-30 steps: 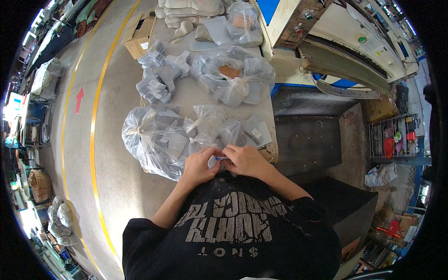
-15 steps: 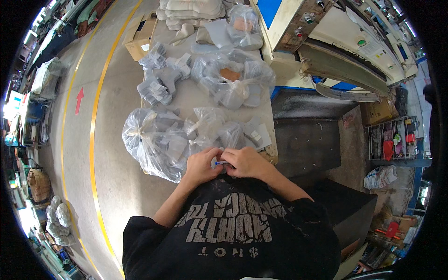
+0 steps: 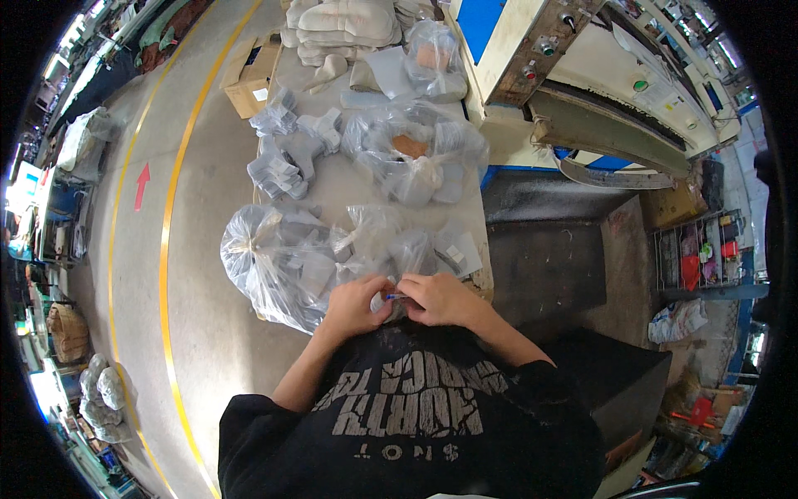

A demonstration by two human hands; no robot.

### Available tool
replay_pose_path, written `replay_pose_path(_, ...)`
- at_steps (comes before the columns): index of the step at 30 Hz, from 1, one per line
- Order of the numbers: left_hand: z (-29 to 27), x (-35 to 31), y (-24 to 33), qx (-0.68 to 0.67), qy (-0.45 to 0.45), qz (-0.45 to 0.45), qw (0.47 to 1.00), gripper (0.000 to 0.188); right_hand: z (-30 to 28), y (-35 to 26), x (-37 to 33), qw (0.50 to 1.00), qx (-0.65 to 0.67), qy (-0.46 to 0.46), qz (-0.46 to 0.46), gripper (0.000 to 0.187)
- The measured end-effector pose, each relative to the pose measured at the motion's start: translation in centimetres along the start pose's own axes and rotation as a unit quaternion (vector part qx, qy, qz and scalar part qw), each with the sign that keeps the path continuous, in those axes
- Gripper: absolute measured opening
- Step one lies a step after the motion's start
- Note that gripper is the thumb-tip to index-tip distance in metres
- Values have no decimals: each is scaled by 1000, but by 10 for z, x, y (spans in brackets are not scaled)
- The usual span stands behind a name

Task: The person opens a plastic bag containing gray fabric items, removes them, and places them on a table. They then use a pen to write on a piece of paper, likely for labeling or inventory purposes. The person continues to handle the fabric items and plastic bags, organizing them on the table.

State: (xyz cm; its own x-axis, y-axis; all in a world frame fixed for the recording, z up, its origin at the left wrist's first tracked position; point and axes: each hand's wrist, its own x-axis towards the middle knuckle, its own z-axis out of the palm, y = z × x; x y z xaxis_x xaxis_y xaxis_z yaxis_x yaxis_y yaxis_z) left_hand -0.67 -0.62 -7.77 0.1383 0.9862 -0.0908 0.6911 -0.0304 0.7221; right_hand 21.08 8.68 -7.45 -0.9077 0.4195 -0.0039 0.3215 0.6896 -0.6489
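Observation:
Close to my chest, at the near edge of the table, my left hand (image 3: 356,306) and my right hand (image 3: 442,299) work together with curled fingers. A slim white-and-blue stick (image 3: 396,297), pen-like in shape, shows between them, gripped by the right fingers. What the left fingertips pinch is hidden. Just beyond my hands lie a knotted clear plastic bag (image 3: 370,226) and, to its left, a bigger tied bag (image 3: 270,262) filled with grey pieces. At the right lies a flat grey piece (image 3: 461,249) with a small white label.
Stacks of grey cut pieces (image 3: 287,162) and an opened clear bag (image 3: 416,125) lie farther up the table (image 3: 345,187). A cardboard box (image 3: 249,79) stands beside its far left. On the right is a large machine (image 3: 532,54) with a curved metal edge.
The table and everything on it sit slightly lower in the view. My hands stay together and their fingers have shifted a little around the slim stick.

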Motion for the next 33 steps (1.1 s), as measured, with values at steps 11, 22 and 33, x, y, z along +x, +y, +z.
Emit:
replay_pose_path(11, 8, 5, 1, -55, 102, -43, 992, 20, -9, -10, 5, 999, 33, 38, -14, 25)
replay_pose_path(22, 0, 6, 4, -99, 98, -149, 979, 19, -11, -8, 7, 997, 64, 37, -2, 27)
replay_pose_path(33, 16, 5, -1, -192, 147, -178, 954, 22, 5, -9, 4, 993, 36, 94, 55, 26)
